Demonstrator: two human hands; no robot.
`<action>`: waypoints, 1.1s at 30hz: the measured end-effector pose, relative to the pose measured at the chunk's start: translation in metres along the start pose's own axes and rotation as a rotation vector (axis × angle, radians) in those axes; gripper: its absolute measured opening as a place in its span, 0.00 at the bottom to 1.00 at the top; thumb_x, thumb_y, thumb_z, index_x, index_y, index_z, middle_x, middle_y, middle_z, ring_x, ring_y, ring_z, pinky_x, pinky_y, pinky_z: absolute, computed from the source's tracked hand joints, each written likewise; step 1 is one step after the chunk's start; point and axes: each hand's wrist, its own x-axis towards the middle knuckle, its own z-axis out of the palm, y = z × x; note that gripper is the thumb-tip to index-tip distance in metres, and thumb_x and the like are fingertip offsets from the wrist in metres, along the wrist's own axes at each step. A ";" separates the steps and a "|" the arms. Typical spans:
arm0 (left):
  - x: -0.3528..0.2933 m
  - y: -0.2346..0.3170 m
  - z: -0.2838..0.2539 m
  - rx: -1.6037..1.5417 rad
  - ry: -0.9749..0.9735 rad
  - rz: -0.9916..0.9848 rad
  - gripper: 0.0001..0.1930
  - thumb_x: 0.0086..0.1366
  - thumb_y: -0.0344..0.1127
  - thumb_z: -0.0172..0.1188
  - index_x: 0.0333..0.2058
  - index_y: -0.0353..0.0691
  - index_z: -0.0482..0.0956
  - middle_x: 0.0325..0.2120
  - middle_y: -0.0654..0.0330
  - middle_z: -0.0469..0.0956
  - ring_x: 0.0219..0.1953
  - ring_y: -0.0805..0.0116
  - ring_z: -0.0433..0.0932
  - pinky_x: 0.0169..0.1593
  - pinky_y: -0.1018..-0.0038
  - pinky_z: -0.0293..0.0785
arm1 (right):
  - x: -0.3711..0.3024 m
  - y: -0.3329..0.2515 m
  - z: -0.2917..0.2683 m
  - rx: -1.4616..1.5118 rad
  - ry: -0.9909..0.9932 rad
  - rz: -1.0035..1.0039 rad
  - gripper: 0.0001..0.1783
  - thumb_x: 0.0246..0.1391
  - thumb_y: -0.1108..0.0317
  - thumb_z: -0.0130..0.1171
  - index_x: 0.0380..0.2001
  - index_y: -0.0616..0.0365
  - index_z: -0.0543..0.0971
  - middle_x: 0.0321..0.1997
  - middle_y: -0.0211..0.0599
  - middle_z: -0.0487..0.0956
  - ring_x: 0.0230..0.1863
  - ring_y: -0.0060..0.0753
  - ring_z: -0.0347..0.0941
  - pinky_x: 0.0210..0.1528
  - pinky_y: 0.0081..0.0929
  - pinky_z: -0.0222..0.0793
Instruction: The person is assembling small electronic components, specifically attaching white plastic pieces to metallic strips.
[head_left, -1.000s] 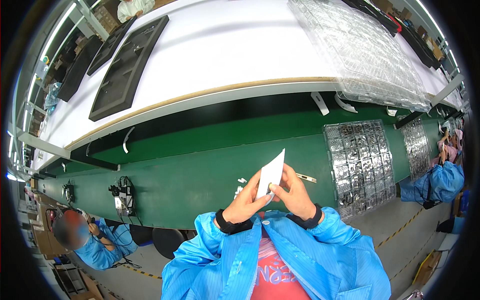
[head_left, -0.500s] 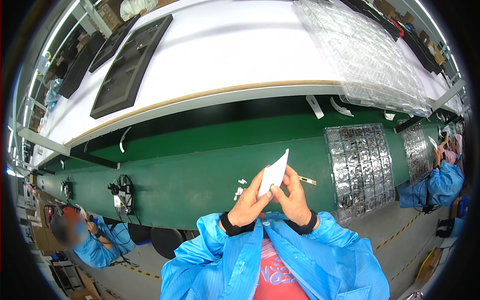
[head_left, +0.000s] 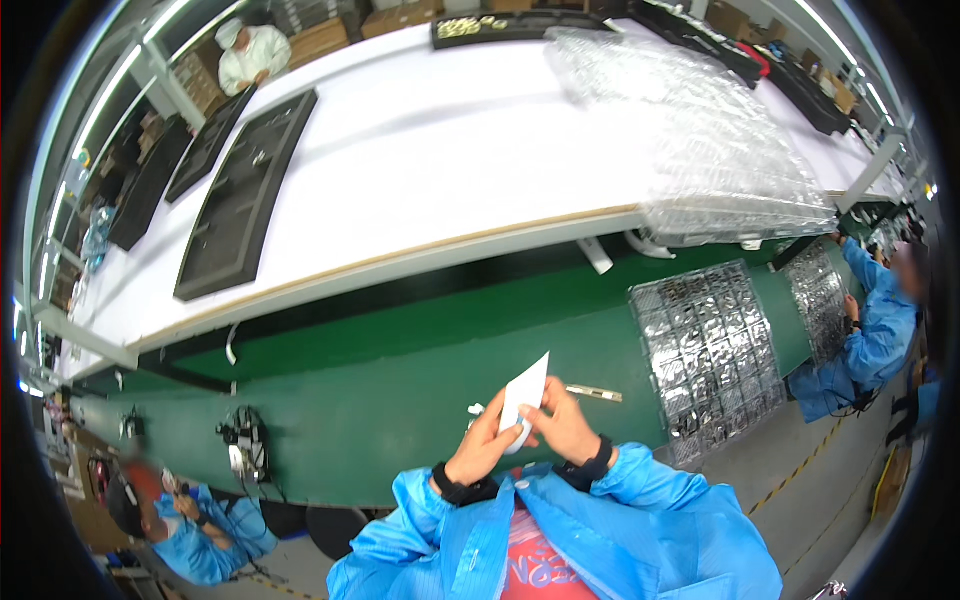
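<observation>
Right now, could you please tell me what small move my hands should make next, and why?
Perhaps ease the right hand back slightly while the left hand supports the white piece: both hands grip it, and the right thumb covers part of its surface, so that area could then be seen.

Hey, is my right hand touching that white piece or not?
Touching. The head view shows your right hand gripping the white piece, its thumb lying against the near face.
</observation>
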 end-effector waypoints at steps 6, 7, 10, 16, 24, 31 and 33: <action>0.032 -0.015 -0.033 0.006 -0.003 -0.099 0.29 0.66 0.25 0.49 0.64 0.38 0.51 0.47 0.54 0.72 0.42 0.65 0.78 0.43 0.70 0.79 | 0.032 0.029 -0.023 0.150 -0.080 0.247 0.17 0.62 0.65 0.50 0.49 0.65 0.66 0.45 0.37 0.75 0.44 0.21 0.70 0.48 0.24 0.68; 0.045 -0.016 -0.043 0.062 0.067 -0.105 0.27 0.67 0.25 0.49 0.63 0.37 0.53 0.43 0.52 0.74 0.39 0.64 0.79 0.41 0.69 0.80 | 0.044 0.047 -0.034 0.032 -0.088 0.177 0.18 0.64 0.63 0.48 0.51 0.65 0.67 0.47 0.37 0.75 0.47 0.24 0.70 0.52 0.25 0.66; 0.096 -0.043 -0.111 0.201 0.256 -0.098 0.24 0.67 0.26 0.49 0.60 0.36 0.57 0.39 0.48 0.75 0.30 0.62 0.80 0.32 0.69 0.81 | 0.077 0.069 -0.069 -0.166 -0.006 0.275 0.20 0.62 0.63 0.51 0.52 0.63 0.69 0.48 0.39 0.76 0.50 0.27 0.71 0.54 0.25 0.65; 0.163 -0.107 -0.313 0.985 0.702 0.045 0.21 0.62 0.26 0.52 0.54 0.37 0.65 0.39 0.46 0.77 0.31 0.56 0.81 0.28 0.66 0.81 | 0.116 0.110 -0.125 -0.378 -0.004 0.224 0.16 0.58 0.65 0.54 0.47 0.62 0.74 0.42 0.41 0.79 0.44 0.32 0.75 0.48 0.28 0.69; 0.232 -0.094 -0.345 1.752 0.733 0.352 0.18 0.60 0.36 0.57 0.49 0.40 0.74 0.47 0.46 0.75 0.50 0.43 0.72 0.53 0.55 0.69 | 0.202 0.116 -0.269 -1.352 0.523 -0.106 0.18 0.56 0.61 0.55 0.45 0.62 0.75 0.46 0.51 0.77 0.46 0.48 0.74 0.48 0.38 0.70; 0.238 -0.085 -0.376 1.727 0.728 0.302 0.19 0.62 0.39 0.55 0.51 0.39 0.73 0.50 0.47 0.73 0.53 0.47 0.69 0.57 0.56 0.65 | 0.190 0.112 -0.328 -2.599 0.364 -0.304 0.19 0.61 0.59 0.48 0.49 0.59 0.73 0.50 0.44 0.75 0.51 0.41 0.70 0.51 0.36 0.67; 0.206 -0.096 -0.381 1.712 0.762 0.244 0.19 0.63 0.40 0.54 0.51 0.39 0.73 0.51 0.47 0.72 0.54 0.48 0.69 0.58 0.56 0.64 | 0.186 0.118 -0.346 -2.943 0.262 -0.427 0.19 0.62 0.59 0.46 0.51 0.58 0.72 0.51 0.42 0.74 0.52 0.39 0.69 0.52 0.35 0.66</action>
